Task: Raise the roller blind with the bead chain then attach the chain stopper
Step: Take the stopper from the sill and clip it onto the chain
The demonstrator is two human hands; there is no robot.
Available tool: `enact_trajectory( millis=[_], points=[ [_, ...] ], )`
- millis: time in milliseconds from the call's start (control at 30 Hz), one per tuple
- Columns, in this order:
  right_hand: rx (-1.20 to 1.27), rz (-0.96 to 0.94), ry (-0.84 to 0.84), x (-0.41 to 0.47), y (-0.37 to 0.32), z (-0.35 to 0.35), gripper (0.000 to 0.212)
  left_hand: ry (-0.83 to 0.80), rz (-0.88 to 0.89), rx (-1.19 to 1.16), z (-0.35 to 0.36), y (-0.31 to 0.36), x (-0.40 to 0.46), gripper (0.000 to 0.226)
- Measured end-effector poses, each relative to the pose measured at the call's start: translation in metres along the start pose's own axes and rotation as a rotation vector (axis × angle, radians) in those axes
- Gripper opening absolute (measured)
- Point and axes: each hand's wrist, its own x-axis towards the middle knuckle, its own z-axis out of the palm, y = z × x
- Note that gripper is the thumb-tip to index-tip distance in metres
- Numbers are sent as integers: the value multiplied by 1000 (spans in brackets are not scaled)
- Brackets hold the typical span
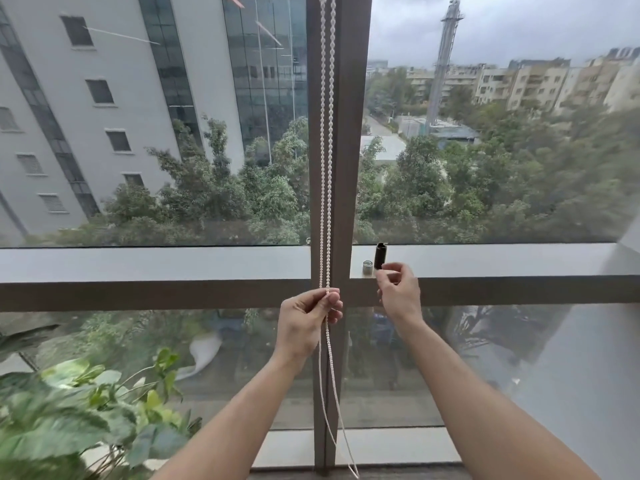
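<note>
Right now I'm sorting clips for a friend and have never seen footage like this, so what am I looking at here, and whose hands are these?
This is one picture from a wide-angle camera worn on a person's head, looking forward and down, so the two bare arms are the wearer's own. No machine is involved. They stand at a big window with buildings and trees outside. The left hand pinches the white bead chain, which hangs along the window post and loops near the floor. The right hand has its fingers curled by a black cylinder and a small metal cap standing on the ledge; whether its grip holds something small, I cannot tell. A leafy plant sits lower left.
</note>
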Motion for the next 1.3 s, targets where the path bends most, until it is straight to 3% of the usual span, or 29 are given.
enact_trajectory(
  millis=[167, 400, 500, 767, 1000, 1200, 1300],
  points=[
    [-123, -11, 86, 27, 7, 5, 38, 64, -63, 7, -9, -19, -7, 9],
    [-256, 23, 34, 67, 4, 21, 64, 48, -73, -10, -21, -25, -17, 27],
    [-298, 59, 26, 77, 6, 22, 60, 31, -60, 16, -26, -28, -19, 33],
    [-302, 43, 32, 84, 16, 23, 30, 3, -19, 58, -22, -39, -20, 15],
    [-154, -126, 45, 59, 12, 16, 22, -11, 24, 134, -20, -42, -20, 27],
    [-112, -249, -156, 7, 14, 22, 29, -40, 35, 176, -20, -46, -21, 24],
    [-58, -210, -251, -21, 20, 27, 30, -62, 28, 194, -18, -49, -22, 24]
  ],
)
